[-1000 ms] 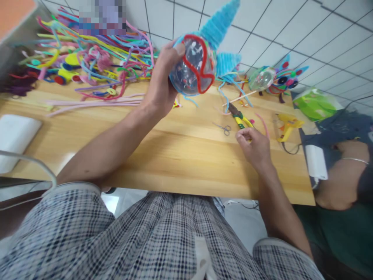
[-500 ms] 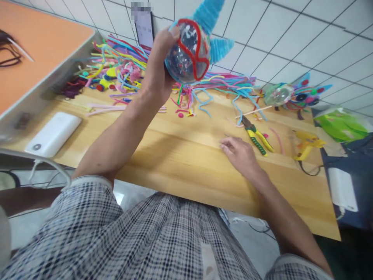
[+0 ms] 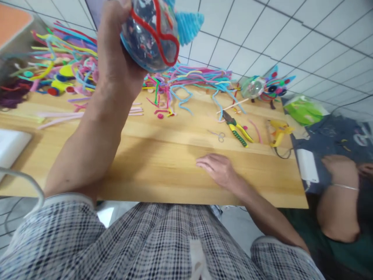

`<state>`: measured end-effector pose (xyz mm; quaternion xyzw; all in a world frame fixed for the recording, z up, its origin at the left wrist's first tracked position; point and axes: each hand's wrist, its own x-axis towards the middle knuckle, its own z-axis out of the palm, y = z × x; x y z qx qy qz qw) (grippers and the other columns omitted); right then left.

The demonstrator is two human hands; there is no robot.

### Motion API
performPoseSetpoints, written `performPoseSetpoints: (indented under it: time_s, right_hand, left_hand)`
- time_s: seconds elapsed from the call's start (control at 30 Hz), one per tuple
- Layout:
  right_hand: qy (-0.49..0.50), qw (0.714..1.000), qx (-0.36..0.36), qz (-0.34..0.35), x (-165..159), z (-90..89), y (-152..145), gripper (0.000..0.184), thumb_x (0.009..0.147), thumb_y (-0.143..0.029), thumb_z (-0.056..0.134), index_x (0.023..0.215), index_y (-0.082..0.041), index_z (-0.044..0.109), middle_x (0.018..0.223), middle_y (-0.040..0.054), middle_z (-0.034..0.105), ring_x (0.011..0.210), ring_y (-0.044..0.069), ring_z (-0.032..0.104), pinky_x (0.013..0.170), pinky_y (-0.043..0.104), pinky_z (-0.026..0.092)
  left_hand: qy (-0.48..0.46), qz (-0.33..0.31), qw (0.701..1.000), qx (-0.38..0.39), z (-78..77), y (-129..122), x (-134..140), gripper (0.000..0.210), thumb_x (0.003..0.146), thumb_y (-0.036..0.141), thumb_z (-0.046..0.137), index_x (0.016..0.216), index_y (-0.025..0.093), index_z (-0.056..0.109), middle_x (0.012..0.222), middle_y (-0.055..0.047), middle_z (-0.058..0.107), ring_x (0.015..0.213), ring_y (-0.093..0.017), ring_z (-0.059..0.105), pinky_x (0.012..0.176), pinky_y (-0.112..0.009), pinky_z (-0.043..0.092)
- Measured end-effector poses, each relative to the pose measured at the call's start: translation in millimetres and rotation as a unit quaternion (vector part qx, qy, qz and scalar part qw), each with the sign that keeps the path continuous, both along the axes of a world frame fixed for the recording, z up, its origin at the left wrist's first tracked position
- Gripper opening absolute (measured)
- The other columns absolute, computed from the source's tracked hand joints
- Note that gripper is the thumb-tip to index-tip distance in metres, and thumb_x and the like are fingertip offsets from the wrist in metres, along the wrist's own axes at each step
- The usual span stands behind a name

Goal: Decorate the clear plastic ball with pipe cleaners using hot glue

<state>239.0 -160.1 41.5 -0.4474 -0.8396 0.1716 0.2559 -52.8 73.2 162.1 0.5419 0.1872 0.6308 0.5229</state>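
Observation:
My left hand (image 3: 116, 58) is raised high over the table, wrapped round a clear plastic ball (image 3: 142, 41). Bent red pipe cleaner (image 3: 159, 35) loops over the ball's surface, and blue pipe-cleaner ears (image 3: 189, 27) stick out at its upper right; its top is cut off by the picture edge. My right hand (image 3: 218, 169) lies low over the wooden table near the front edge, loosely bent fingers pointing left, nothing visible in them. Just beyond it lie small scissors (image 3: 220, 137) and yellow-green pliers (image 3: 239, 131).
Bundles of coloured pipe cleaners (image 3: 201, 77) line the back. A second decorated clear ball (image 3: 253, 87) stands back right, near a yellow glue gun (image 3: 280, 132) with a cable. White power banks (image 3: 307, 165) lie at both sides. Another person's arm (image 3: 339, 198) is at the right.
The view has turned to the right, so the table's things sit further left. Another person's arm has come into view. The scissors now show clear of my right hand; my left hand still holds the ball.

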Motion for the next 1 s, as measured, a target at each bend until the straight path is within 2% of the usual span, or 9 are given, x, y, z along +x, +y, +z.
performPoseSetpoints:
  time_s: [0.1, 0.17, 0.27, 0.33, 0.4, 0.5, 0.63, 0.87, 1.0]
  right_hand:
    - [-0.003, 0.982, 0.020, -0.190, 44.0, 4.4, 13.7, 0.017, 0.112, -0.041, 0.074, 0.104, -0.037, 0.088, 0.105, 0.0015, 0.095, 0.098, 0.031, 0.090, 0.097, 0.051, 0.077]
    - [-0.008, 0.958, 0.035, -0.284, 80.2, 7.6, 26.8, 0.020, 0.110, -0.044, 0.071, 0.105, -0.032, 0.087, 0.108, 0.0075, 0.094, 0.102, 0.033, 0.089, 0.099, 0.054, 0.074]
    - [-0.016, 0.928, 0.045, -0.370, 131.4, 12.3, 45.8, 0.025, 0.105, -0.045, 0.069, 0.105, -0.026, 0.086, 0.105, 0.0128, 0.091, 0.096, 0.034, 0.087, 0.099, 0.058, 0.071]
    - [-0.017, 0.904, 0.022, -0.427, 153.9, 12.8, 55.8, 0.024, 0.098, -0.044, 0.074, 0.103, -0.025, 0.086, 0.103, 0.0131, 0.091, 0.094, 0.034, 0.085, 0.099, 0.058, 0.070]
    - [-0.009, 0.895, 0.002, -0.447, 162.9, 9.8, 63.2, 0.024, 0.094, -0.043, 0.076, 0.104, -0.024, 0.087, 0.103, 0.0131, 0.091, 0.094, 0.034, 0.085, 0.099, 0.056, 0.070]
    - [0.015, 0.903, -0.011, -0.429, 155.9, 0.7, 70.6, 0.025, 0.095, -0.043, 0.075, 0.106, -0.024, 0.088, 0.106, 0.0128, 0.092, 0.095, 0.032, 0.086, 0.096, 0.052, 0.071]
    - [0.039, 0.906, 0.006, -0.421, 138.9, -9.8, 76.0, 0.026, 0.095, -0.044, 0.074, 0.104, -0.024, 0.088, 0.106, 0.0122, 0.093, 0.090, 0.030, 0.084, 0.094, 0.051, 0.070]
    - [0.068, 0.911, 0.059, -0.401, 134.8, -18.3, 68.7, 0.021, 0.098, -0.048, 0.074, 0.099, -0.032, 0.088, 0.110, 0.0127, 0.094, 0.105, 0.040, 0.088, 0.102, 0.062, 0.070]
    - [0.059, 0.911, 0.082, -0.400, 140.5, -23.9, 62.9, 0.015, 0.102, -0.053, 0.079, 0.099, -0.042, 0.089, 0.109, 0.0150, 0.092, 0.096, 0.049, 0.086, 0.095, 0.071, 0.067]
  left_hand:
    - [-0.005, 0.002, 1.000, 0.003, 9.6, -3.1, 11.3, 0.029, 0.121, 0.025, 0.025, 0.096, 0.027, 0.040, 0.103, -0.003, 0.040, 0.122, -0.013, 0.064, 0.137, -0.038, 0.049]
    - [-0.014, -0.021, 1.000, 0.005, 11.6, -6.4, 19.5, 0.033, 0.122, 0.022, 0.022, 0.095, 0.026, 0.040, 0.104, -0.003, 0.040, 0.124, -0.014, 0.064, 0.137, -0.039, 0.048]
    - [-0.042, -0.049, 0.997, -0.046, -1.1, -8.5, 33.8, 0.026, 0.118, 0.027, 0.040, 0.096, 0.025, 0.053, 0.103, -0.003, 0.054, 0.123, -0.019, 0.067, 0.129, -0.040, 0.057]
    - [-0.038, -0.045, 0.996, -0.074, -20.7, -10.1, 43.7, 0.015, 0.107, 0.035, 0.065, 0.096, 0.025, 0.061, 0.100, -0.002, 0.062, 0.106, -0.020, 0.067, 0.116, -0.040, 0.065]
    - [0.002, -0.023, 0.994, -0.109, -45.4, -16.1, 50.8, 0.027, 0.095, 0.048, 0.080, 0.103, 0.026, 0.067, 0.102, 0.000, 0.069, 0.100, -0.019, 0.069, 0.102, -0.038, 0.065]
    - [0.176, -0.084, 0.972, -0.132, -81.3, -36.6, 51.7, 0.053, 0.085, 0.056, 0.090, 0.130, 0.033, 0.076, 0.132, -0.003, 0.081, 0.119, -0.030, 0.077, 0.106, -0.050, 0.067]
    - [0.299, -0.152, 0.937, -0.098, -113.7, -71.8, 44.0, 0.073, 0.090, 0.070, 0.091, 0.150, 0.034, 0.071, 0.152, -0.008, 0.080, 0.139, -0.040, 0.076, 0.122, -0.063, 0.065]
    - [0.301, -0.157, 0.938, 0.065, -144.7, -119.4, 57.5, 0.070, 0.099, 0.061, 0.090, 0.158, 0.034, 0.064, 0.166, -0.016, 0.068, 0.159, -0.038, 0.067, 0.138, -0.064, 0.055]
    - [0.267, -0.199, 0.937, 0.108, -159.6, -133.3, 69.9, 0.080, 0.091, 0.055, 0.097, 0.160, 0.030, 0.065, 0.168, -0.020, 0.066, 0.162, -0.041, 0.064, 0.138, -0.066, 0.056]
